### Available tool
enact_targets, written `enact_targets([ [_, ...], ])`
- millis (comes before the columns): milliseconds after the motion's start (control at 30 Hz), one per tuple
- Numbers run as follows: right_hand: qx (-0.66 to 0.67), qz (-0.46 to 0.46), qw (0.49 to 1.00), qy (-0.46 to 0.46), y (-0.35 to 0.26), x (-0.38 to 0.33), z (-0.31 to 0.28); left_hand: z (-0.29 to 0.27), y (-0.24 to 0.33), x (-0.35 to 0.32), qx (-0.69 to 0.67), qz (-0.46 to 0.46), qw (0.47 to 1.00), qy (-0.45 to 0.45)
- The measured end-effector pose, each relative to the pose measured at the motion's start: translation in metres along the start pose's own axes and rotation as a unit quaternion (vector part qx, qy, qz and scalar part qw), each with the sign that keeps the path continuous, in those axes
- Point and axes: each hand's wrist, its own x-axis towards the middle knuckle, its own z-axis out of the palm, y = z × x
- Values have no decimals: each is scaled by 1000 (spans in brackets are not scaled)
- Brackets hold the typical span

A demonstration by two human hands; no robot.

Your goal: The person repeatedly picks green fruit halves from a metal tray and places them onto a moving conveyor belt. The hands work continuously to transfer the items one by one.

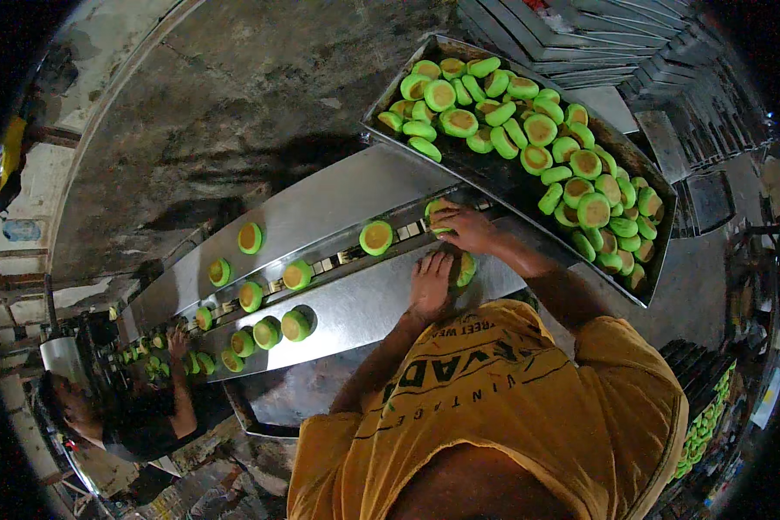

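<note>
At the right end of a long metal conveyor, my right hand (466, 229) has its fingers closed on the edge of a green bun with a brown flat face (437, 211). My left hand (431, 282) lies on the near metal ledge (364, 314), fingers stretched forward. Close by its thumb side is another green bun (466, 269); whether they touch I cannot tell. Along the middle channel sit more buns, the nearest a round one (376, 237) left of my right hand. A row on the near ledge includes one bun (295, 326).
A large dark tray (516, 195) heaped with green buns rests across the conveyor's right end. Two buns, one here (250, 237), sit on the far ledge. Another person's hand (178, 342) reaches among buns at far left. Angled metal trays (598, 35) are stacked at upper right.
</note>
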Motion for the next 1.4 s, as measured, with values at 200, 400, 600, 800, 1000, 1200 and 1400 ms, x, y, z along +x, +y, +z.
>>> enact_targets([
  [200, 17, 24, 997, -77, -83, -30, -27, -88, -17, -27, -99, -42, 989, 99],
  [400, 34, -3, 992, -122, -67, -43, 36, -77, -181, -50, -46, -258, 958, 116],
  [600, 556, 275, 783, 47, -52, -23, 1, -107, -144, -40, 148, -370, 911, 109],
  [800, 285, 323, 899, 77, -25, 20, -6, -87, -126, -7, 18, -303, 953, -15],
  [1000, -167, 217, 961, 47, -16, 39, 24, -94, -133, -20, 64, -360, 929, -55],
  [1200, -307, 130, 927, 172, 36, 110, -99, -101, -108, 17, -111, -236, 963, 63],
  [1400, -25, 301, 952, 59, 55, 116, -122, -66, -106, 30, 44, -249, 965, -77],
])
